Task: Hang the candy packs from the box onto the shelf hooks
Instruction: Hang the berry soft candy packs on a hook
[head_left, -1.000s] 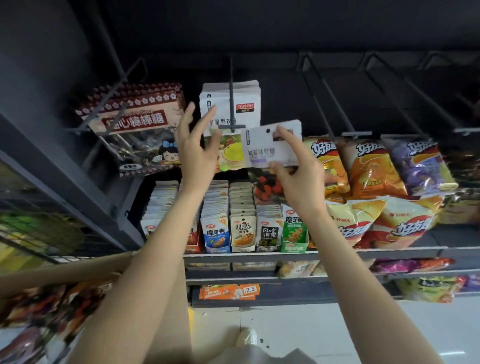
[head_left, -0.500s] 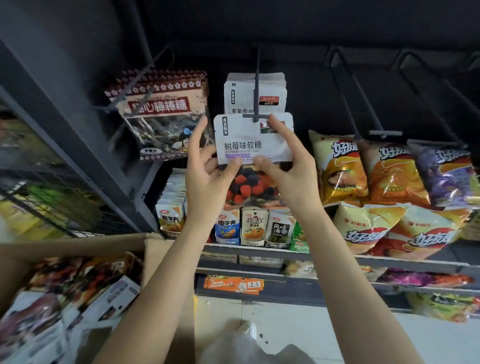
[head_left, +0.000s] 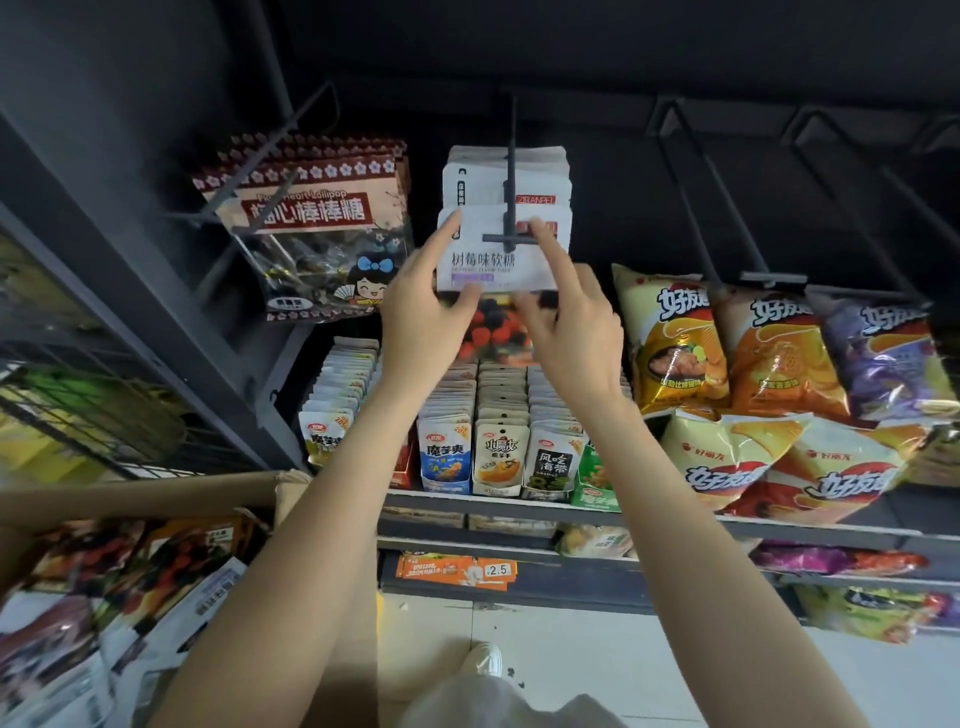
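Observation:
A white-topped candy pack (head_left: 485, 262) with red and dark berry sweets in its clear lower half hangs on the dark shelf hook (head_left: 510, 176), just behind the hook's crossbar. Several like packs (head_left: 543, 174) sit further back on the same hook. My left hand (head_left: 421, 325) holds the pack's left edge, index finger up along the side and thumb under the white header. My right hand (head_left: 576, 332) holds the right side, index finger raised on the header and thumb below it. The cardboard box (head_left: 156, 493) at lower left holds several more candy packs (head_left: 156, 582).
Lollipop bags (head_left: 317, 234) hang on the hook to the left. Chip bags (head_left: 769, 358) hang at the right under bare hooks (head_left: 727, 208). Small snack pouches (head_left: 498, 447) fill the shelf below. A wire rack (head_left: 78, 405) stands left. My shoe (head_left: 483, 660) is on the tiled floor.
The pack went from tilted in my right hand to upright in both hands, then slid back along the hook past its crossbar. The view has shifted a little downward and left.

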